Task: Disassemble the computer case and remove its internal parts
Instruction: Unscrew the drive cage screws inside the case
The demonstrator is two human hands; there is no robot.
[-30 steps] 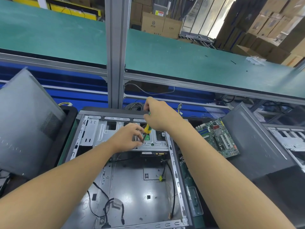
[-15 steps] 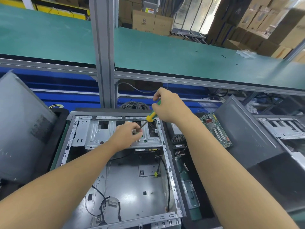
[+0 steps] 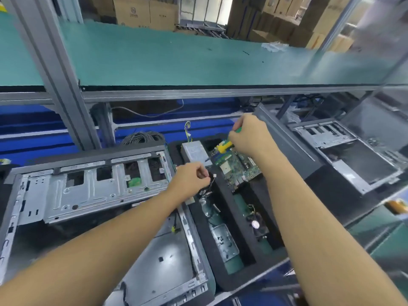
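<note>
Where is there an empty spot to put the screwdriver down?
The green shelf is mostly bare between the grey post and the clear bag. The computer case floor is mostly open between the drive cage and its near rim. The black tray is crowded: power supply, motherboard, fan, screw dish.

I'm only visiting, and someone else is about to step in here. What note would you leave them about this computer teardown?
Left hand: fingers curled over the black tray, maybe pinching something small; too blurred to name.
Right hand: grips the screwdriver above the motherboard.
Computer case: open, lying left of the tray, with the drive cage in place.
Done: motherboard, power supply and fan lie in the tray.
Left: probably the drive cage and whatever else is fastened inside.
</note>
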